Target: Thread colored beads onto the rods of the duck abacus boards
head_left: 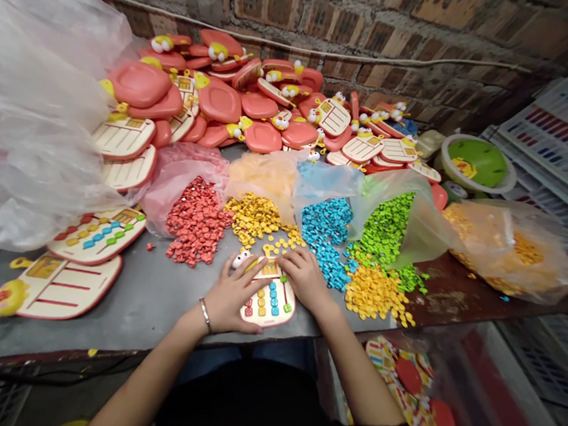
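A cream toy board (268, 312) with red, yellow, blue and green beads in its slots lies at the front edge of the table. My left hand (232, 296), with a bracelet at the wrist, lies spread over the board's left side. At the board's upper right, my right hand (306, 281) has its fingers bent together by a green bead; whether something is between them is hidden. Behind the board are small piles of red beads (197, 221), yellow beads (253, 217), blue beads (326, 234) and green beads (383, 229).
Red-backed toy boards (219, 99) are heaped along the brick wall. Two boards (73, 286) lie at the left, near a large plastic bag (37, 115). At the right are orange-yellow beads (377, 292), a bag of yellow pieces (511, 248) and a green bowl (476, 161).
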Demonstrator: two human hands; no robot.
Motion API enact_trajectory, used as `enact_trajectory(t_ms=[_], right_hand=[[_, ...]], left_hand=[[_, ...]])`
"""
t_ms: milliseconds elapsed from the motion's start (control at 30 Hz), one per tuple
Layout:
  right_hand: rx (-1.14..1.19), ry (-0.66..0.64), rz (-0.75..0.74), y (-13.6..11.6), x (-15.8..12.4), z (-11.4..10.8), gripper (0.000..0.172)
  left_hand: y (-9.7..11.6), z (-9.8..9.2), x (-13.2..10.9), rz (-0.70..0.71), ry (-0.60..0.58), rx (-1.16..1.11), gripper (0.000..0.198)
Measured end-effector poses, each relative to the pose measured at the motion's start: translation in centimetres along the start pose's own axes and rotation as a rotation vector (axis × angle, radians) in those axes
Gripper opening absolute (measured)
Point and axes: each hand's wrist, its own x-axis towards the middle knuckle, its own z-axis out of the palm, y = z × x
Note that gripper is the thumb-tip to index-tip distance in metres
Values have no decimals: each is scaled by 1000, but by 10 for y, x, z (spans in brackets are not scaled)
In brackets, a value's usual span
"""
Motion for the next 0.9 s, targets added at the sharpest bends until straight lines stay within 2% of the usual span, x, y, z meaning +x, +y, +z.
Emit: enact_trajectory(t_ms=[133,233,300,367,433,500,633,733,900], right_hand=[[107,8,-10,-12,-14,-3,20],[286,-41,-16,-23,-34,-17,20],[395,-39,27,-21,-47,-30,20],[417,67,134,-6,-58,-43,19],[302,226,270,20,-66,-53,17],[92,291,366,50,-69,-58,19],[-184,124,377,91,-70,-58,23],[-219,60,336,99,-71,-56,21],[-167,59,284,95,-78,-56,20]], left_hand=[[-1,1,0,-7,-9,0,98],[-2,2,0,-9,-16,8,96],[-2,3,-1,-7,-14,15,95],[-2,3,-1,0,-5,22,95],[-3,4,-1,6,9,26,94],[-3,4,-1,13,21,26,93],[-4,3,-1,23,24,19,93],[-5,3,-1,31,26,16,91],[-6,4,-1,37,42,8,91]])
